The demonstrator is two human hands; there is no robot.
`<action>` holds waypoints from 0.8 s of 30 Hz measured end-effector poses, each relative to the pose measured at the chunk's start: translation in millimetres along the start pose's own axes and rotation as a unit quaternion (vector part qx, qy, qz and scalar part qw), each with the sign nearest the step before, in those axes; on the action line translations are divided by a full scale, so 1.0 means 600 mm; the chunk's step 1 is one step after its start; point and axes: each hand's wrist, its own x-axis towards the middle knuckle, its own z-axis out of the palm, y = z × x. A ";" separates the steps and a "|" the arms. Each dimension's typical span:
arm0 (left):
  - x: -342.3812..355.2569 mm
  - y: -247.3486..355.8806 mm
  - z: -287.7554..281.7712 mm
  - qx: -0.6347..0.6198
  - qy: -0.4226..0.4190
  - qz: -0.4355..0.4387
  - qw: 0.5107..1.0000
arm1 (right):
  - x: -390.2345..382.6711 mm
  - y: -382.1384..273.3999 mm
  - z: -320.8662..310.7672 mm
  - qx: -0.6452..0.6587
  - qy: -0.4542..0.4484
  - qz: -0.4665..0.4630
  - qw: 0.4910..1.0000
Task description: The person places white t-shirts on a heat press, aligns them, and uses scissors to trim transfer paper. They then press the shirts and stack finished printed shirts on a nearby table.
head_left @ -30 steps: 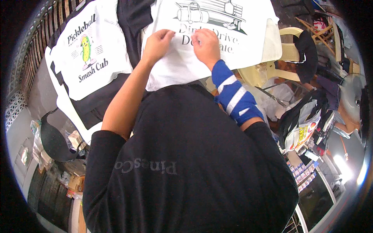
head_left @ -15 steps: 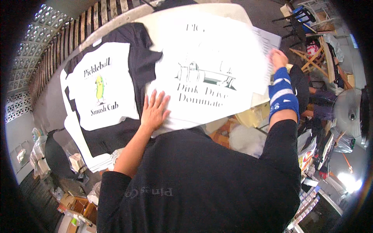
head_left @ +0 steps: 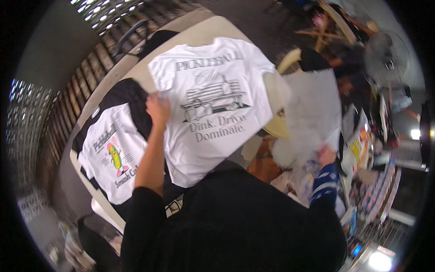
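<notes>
A white T-shirt (head_left: 235, 129) with dark lettering and a line drawing lies spread on the pale table (head_left: 217, 27). At its left edge, below the sleeve, my left hand (head_left: 157, 109) has its fingers bent in on the cloth. My right hand (head_left: 326, 155), blurred by motion, is off the table to the right, closed on the lower edge of a thin whitish sheet (head_left: 312, 106). The sheet hangs upright beside the table. Left of the white shirt, another white T-shirt (head_left: 102, 156) with a green cartoon print lies on black cloth (head_left: 129, 93).
A standing fan (head_left: 387, 56) is at the far right. Below the hanging sheet are crumpled plastic and cardboard (head_left: 265, 165). Bags (head_left: 358, 140) and piled goods stand at the right. Past the table's left edge runs a slatted wooden structure (head_left: 86, 79).
The sheet has come away from the white T-shirt and swung right and down with my right hand. My left hand has shifted up along the shirt's left edge. The view has turned.
</notes>
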 end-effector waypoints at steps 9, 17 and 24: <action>0.275 -0.047 0.071 -0.128 -0.094 -0.094 0.983 | -0.634 0.507 -0.099 0.596 0.416 0.190 0.660; 0.021 0.326 0.122 -0.284 -0.168 0.085 0.940 | -0.579 0.507 -0.151 0.119 0.392 0.306 0.859; -0.261 0.517 0.112 -0.194 -0.164 0.238 0.938 | -0.430 0.582 -0.197 -0.121 0.217 0.243 0.938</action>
